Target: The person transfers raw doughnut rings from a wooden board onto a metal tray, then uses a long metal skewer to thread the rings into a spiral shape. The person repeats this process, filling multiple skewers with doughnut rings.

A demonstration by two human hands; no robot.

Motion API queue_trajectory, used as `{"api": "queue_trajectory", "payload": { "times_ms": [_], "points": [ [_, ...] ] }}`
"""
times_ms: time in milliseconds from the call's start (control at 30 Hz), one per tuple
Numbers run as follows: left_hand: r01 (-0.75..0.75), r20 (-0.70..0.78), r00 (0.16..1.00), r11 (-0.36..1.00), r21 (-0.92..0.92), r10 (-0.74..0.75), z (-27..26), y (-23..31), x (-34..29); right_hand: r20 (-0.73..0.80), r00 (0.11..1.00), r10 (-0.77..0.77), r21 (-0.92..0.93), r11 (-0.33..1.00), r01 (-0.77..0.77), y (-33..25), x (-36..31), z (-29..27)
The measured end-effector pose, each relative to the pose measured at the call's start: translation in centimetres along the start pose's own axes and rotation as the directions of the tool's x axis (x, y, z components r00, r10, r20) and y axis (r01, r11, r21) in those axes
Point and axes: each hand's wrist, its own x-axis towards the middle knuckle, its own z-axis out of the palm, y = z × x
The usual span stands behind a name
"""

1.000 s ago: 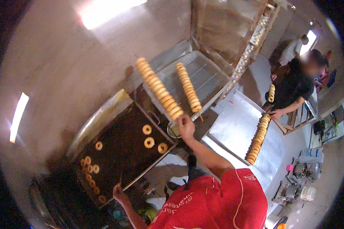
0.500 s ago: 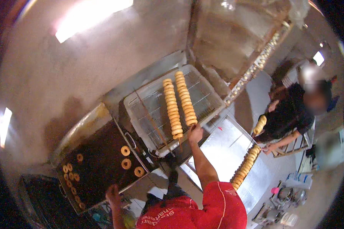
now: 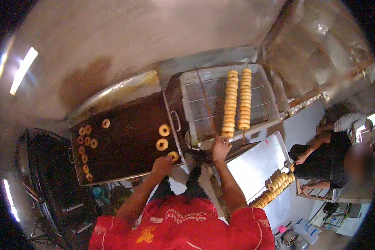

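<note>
My left hand [image 3: 161, 167] is over the near right corner of the dark pan [image 3: 125, 141], fingers curled at the edge of a golden doughnut [image 3: 173, 156]. Two more doughnuts [image 3: 162, 144] lie just beyond it. At the front edge of the wire-racked tray [image 3: 187, 108], my right hand [image 3: 221, 149] closes around the near end of a thin bare stick [image 3: 205, 98]. Its fingers are close to the end of a stick threaded with doughnuts [image 3: 230, 104]. A second loaded stick [image 3: 245, 100] lies alongside, to the right.
Several small doughnuts [image 3: 84, 141] lie along the pan's left side. To the right, more sticks of doughnuts [image 3: 275, 189] rest on a shiny metal table [image 3: 254, 166]. Another person [image 3: 321, 160] in dark clothes is beyond it. Black equipment [image 3: 50, 166] stands left of the pan.
My left hand has moved up to the doughnut at the pan's corner. My right hand has gone from the right-hand loaded stick to the bare stick. The view has shifted left.
</note>
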Motion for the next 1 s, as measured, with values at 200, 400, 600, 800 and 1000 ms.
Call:
{"api": "queue_trajectory", "payload": {
  "times_ms": [200, 400, 600, 800, 1000],
  "points": [
    [0.128, 0.119, 0.983, 0.985, 0.111, -0.141, -0.4, -8.0, 0.5, 0.074, 0.997, -0.032, 0.666, 0.746, -0.026, -4.2, -7.4, -5.5],
    [0.097, -0.093, 0.989, 0.986, -0.138, -0.111, -5.7, -13.2, 0.0, 0.237, 0.966, 0.101, 0.262, 0.951, -0.164, -7.1, -23.4, -15.4],
    [0.019, -0.226, 0.971, 0.968, -0.249, -0.077, -9.5, -13.2, 7.6, 0.218, 0.972, 0.09, -0.103, 0.992, -0.068, -8.3, -25.5, -21.5],
    [-0.03, 0.036, 0.998, 0.952, -0.304, 0.043, -10.6, -19.1, 11.1, 0.247, 0.964, 0.101, 0.208, 0.966, -0.154, -6.4, -24.7, -13.9],
    [-0.018, -0.069, 0.998, 0.979, -0.201, 0.005, -11.4, -19.3, 6.1, 0.291, 0.955, 0.06, 0.205, 0.971, -0.123, -7.1, -22.6, -10.0]
  ]
}}
